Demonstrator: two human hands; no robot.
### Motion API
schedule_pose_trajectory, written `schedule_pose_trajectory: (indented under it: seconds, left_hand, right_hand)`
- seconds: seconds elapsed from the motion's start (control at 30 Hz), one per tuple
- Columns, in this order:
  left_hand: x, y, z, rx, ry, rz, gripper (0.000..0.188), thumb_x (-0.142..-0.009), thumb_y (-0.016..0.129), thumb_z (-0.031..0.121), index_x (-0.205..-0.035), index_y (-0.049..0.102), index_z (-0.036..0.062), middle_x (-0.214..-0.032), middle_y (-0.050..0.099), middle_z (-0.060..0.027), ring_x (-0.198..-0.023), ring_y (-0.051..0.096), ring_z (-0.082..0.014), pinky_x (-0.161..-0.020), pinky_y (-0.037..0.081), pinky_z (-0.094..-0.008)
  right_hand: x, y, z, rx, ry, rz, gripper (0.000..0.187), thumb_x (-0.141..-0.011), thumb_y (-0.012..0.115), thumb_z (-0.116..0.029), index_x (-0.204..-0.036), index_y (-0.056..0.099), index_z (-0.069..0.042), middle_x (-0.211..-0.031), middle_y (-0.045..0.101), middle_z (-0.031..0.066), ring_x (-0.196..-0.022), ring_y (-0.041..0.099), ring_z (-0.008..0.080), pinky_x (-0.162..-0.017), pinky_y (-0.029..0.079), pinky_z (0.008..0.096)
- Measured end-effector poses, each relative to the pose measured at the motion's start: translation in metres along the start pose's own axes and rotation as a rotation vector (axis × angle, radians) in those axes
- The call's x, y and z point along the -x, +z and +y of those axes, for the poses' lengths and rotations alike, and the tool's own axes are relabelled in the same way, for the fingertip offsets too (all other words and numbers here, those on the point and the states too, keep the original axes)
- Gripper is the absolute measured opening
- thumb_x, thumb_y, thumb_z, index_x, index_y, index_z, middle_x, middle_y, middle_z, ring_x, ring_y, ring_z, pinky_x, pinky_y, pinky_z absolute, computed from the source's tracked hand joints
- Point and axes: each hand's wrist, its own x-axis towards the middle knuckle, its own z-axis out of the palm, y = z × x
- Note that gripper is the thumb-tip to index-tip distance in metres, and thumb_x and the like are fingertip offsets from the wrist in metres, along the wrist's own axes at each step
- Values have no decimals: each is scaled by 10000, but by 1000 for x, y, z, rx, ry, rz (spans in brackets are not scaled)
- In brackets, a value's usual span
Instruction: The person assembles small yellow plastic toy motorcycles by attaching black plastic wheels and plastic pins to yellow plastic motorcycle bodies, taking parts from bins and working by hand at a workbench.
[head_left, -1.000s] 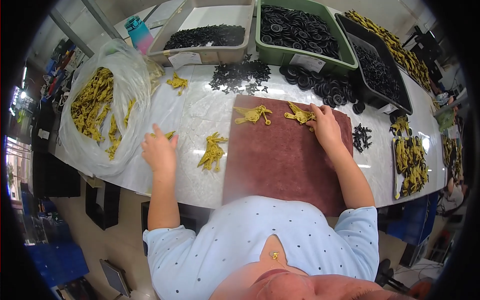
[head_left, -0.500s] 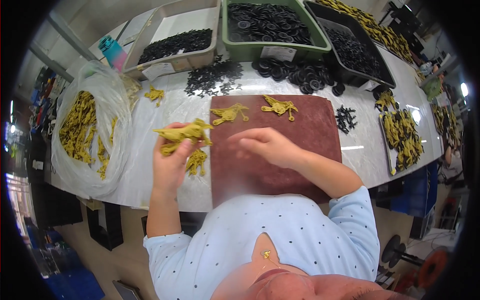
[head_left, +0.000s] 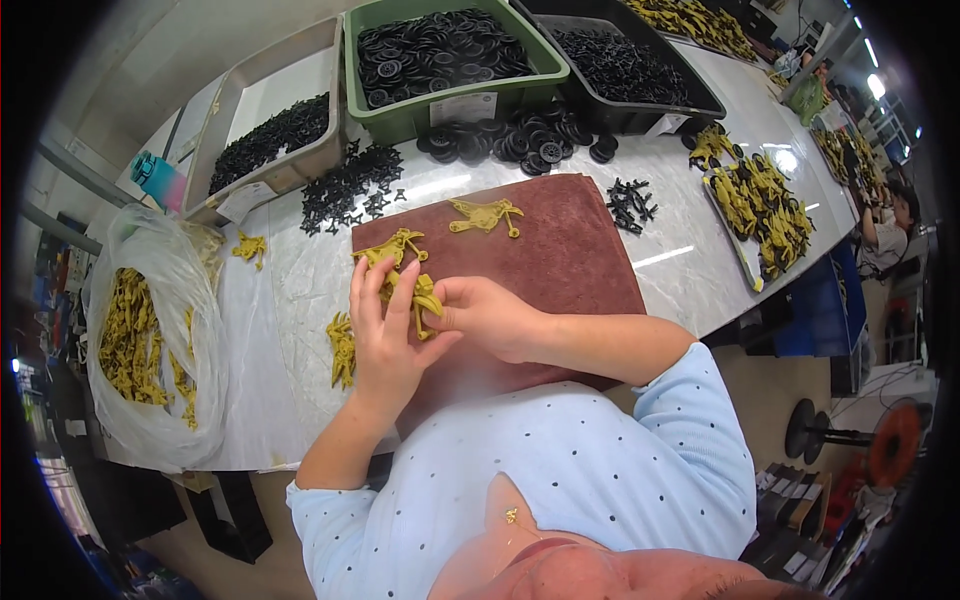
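Over the left part of a brown cloth (head_left: 560, 255), both my hands meet on one yellow plastic toy part (head_left: 428, 298). My left hand (head_left: 385, 350) has its fingers around the part's left side, partly hiding it. From the right, my right hand (head_left: 490, 318) pinches the part between thumb and fingertips. Just beyond my left fingers lies a similar yellow part (head_left: 400, 242) on the cloth, and another yellow part (head_left: 485, 216) rests farther right. More yellow parts (head_left: 341, 350) lie beside my left wrist, at the cloth's left edge.
A clear plastic bag (head_left: 205, 400) of yellow parts stands at left. Along the back are a beige bin (head_left: 215, 140), a green bin (head_left: 455, 108) of black wheels and a black bin (head_left: 690, 100). Loose wheels (head_left: 540, 150) lie before them. At right sits a tray (head_left: 745, 265) of yellow-and-black pieces.
My left hand has carried the yellow toy part rightward over the cloth. My right hand, apart before, now grips it too. The whole view has shifted and tilted.
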Motion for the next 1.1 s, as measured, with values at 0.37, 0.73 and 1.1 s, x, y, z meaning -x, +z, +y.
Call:
schedule_pose_trajectory:
  seconds: [0.37, 0.73, 1.1]
  left_hand:
    - [3, -6, -7, 116, 320, -19, 650, -761, 686, 471, -1180, 522, 3, -1072, 533, -142, -1010, 555, -335, -1005, 323, -592]
    - [34, 7, -29, 792, 62, 228, 599, -926, 451, 526, -1140, 509, -30, -922, 570, -147, -881, 568, -278, -939, 407, -536]
    - [79, -9, -75, -608, -497, -80, 711, -774, 722, 348, -1311, 395, 17, -1138, 502, -165, -1065, 482, -342, -908, 376, -465]
  right_hand:
    - [25, 4, 5, 12, 62, -88, 79, -893, 619, -101, -927, 576, -44, -905, 603, 15, -823, 536, 80, -743, 431, 244]
    - [41, 1, -5, -17, 120, -187, 57, -905, 594, -87, -911, 545, -59, -908, 585, 18, -827, 550, 110, -763, 448, 260]
    - [65, -177, -100, -142, 27, 336, 165, -973, 434, -136, -943, 540, -14, -841, 544, 44, -739, 518, 132, -669, 448, 258]
